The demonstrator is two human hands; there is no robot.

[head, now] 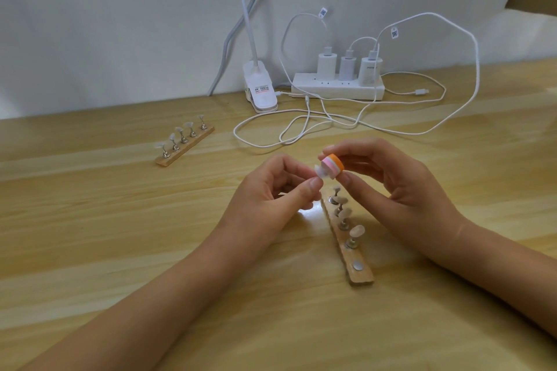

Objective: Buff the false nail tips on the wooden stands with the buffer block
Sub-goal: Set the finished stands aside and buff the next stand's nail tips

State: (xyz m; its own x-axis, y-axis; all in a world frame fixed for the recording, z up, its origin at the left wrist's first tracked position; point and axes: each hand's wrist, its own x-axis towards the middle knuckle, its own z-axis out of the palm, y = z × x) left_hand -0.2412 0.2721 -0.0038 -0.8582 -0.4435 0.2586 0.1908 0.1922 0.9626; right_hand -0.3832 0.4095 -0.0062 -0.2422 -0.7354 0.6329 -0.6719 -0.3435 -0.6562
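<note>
My left hand (271,190) pinches a clear false nail tip (320,171) on its small holder, lifted off the table. My right hand (382,178) grips the orange, pink and white buffer block (333,165), its end pressed against that tip. Below the hands lies a wooden stand (354,256) with three nail tips on metal pegs and one bare magnet disc (357,265) near its close end. A second wooden stand (184,143) with several nail tips sits at the far left.
A white power strip (337,87) with three chargers stands by the wall. Loose white cables (301,126) loop across the wooden table (120,235) behind my hands. A white clip lamp base (260,90) is beside the strip.
</note>
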